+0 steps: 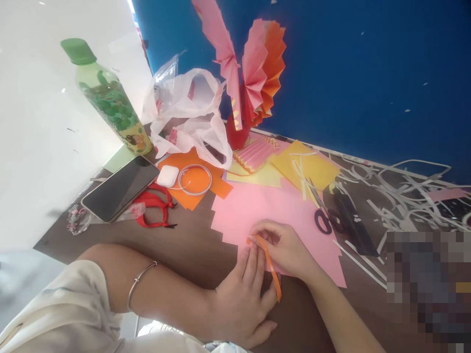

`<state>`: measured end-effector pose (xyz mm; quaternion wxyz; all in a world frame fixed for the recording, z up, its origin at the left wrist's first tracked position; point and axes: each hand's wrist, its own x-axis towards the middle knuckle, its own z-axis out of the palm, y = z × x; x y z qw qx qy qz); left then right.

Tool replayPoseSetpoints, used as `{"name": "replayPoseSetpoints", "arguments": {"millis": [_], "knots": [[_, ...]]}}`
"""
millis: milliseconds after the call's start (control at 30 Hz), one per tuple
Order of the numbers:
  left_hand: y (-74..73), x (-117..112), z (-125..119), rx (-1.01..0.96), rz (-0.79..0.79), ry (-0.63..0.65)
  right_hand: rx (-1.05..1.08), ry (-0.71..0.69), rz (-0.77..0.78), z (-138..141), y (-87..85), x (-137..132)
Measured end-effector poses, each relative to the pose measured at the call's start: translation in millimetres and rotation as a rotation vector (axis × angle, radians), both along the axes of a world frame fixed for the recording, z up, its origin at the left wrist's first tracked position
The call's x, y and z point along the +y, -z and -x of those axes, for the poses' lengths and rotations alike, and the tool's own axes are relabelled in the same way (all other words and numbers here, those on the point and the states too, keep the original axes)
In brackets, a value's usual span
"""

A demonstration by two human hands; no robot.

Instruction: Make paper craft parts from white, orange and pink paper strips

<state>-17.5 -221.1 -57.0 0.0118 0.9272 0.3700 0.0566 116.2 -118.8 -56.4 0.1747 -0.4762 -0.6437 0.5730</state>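
Observation:
My left hand (243, 299) lies flat on the brown table, fingers stretched out over the lower end of a narrow orange paper strip (271, 268). My right hand (285, 247) pinches the upper end of the same strip with its fingertips. Both hands rest at the near edge of a pink paper sheet (257, 208) with a stepped, cut edge. A thin silver bangle (142, 282) is on my left wrist.
Scissors (326, 218) lie right of the pink sheet, among white paper offcuts (397, 196). Yellow paper (309, 166), orange paper (198, 184), folded pink and orange fans (257, 73), a plastic bag (191, 113), a green bottle (110, 98), a phone (119, 189) and an earbud case (167, 175) stand behind.

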Motion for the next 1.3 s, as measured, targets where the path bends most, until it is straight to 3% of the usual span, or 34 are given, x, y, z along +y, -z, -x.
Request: {"name": "replayPoseSetpoints", "arguments": {"millis": [267,667,1000,1300], "knots": [[1.4,6.8,-0.2,0.026,-0.062,0.042,-0.032,-0.008,-0.018,-0.8,3.3,0.4],[2.9,12.7,1.0,0.052,0.028,0.049,-0.085,0.002,-0.066,1.9,-1.1,-1.2],[3.5,12.5,2.0,0.030,0.042,0.056,-0.084,-0.038,-0.280,2.5,0.6,-2.7],[3.6,11.8,3.6,0.024,0.018,0.056,-0.054,0.049,-0.393,3.1,7.5,-0.9]]}}
